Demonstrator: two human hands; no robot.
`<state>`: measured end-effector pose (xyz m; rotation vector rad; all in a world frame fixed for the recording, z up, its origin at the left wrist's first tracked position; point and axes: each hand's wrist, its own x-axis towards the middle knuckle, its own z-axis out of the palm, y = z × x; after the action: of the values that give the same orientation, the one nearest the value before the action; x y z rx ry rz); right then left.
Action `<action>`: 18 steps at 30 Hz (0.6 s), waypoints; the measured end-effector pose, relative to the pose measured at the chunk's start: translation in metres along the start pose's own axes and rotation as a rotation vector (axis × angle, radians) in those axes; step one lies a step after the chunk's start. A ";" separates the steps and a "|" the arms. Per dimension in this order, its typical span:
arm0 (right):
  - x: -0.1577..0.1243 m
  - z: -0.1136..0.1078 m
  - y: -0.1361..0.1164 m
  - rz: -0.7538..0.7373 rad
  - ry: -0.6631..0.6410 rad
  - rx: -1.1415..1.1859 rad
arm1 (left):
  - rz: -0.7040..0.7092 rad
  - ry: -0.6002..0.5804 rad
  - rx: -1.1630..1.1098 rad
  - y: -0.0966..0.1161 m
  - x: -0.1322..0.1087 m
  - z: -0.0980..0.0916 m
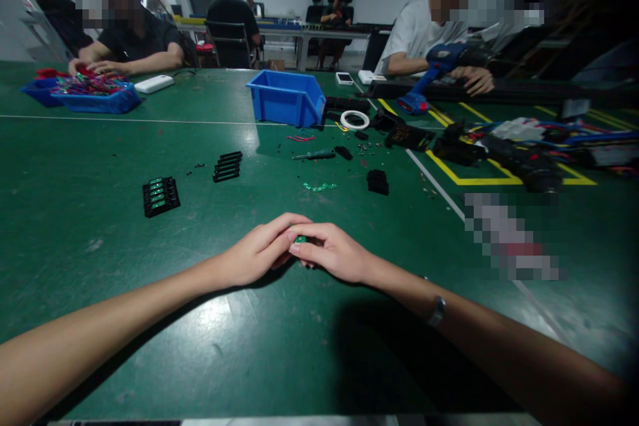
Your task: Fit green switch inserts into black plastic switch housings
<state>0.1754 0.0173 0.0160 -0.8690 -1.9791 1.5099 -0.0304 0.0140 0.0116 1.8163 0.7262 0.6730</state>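
Observation:
My left hand (259,249) and my right hand (342,254) meet above the near middle of the table, fingers closed together. Between them shows a bit of a small green circuit board (300,239); the fingers cover the rest. Beyond the hands lies a row of small green boards (320,187). To the left sits a black tray of slots with green boards in it (160,196), and near it a set of black slotted parts (228,166). A stack of black plastic pieces (377,182) rests to the right.
A blue bin (287,98) stands farther back, with a screwdriver (315,155) and a white ring of tape (355,120) before it. A blue cordless drill (432,76) and cables lie at right. Co-workers sit across the table, one at a blue tray (100,103) of wires.

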 end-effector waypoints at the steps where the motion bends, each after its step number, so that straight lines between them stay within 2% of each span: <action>1: 0.000 0.000 0.000 -0.001 -0.002 -0.002 | 0.003 0.000 0.000 0.000 0.000 0.000; 18: 0.000 0.000 0.001 0.001 -0.002 -0.005 | -0.007 -0.001 0.003 0.001 0.000 0.000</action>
<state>0.1759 0.0179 0.0147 -0.8714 -1.9843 1.5079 -0.0305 0.0141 0.0126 1.8157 0.7325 0.6672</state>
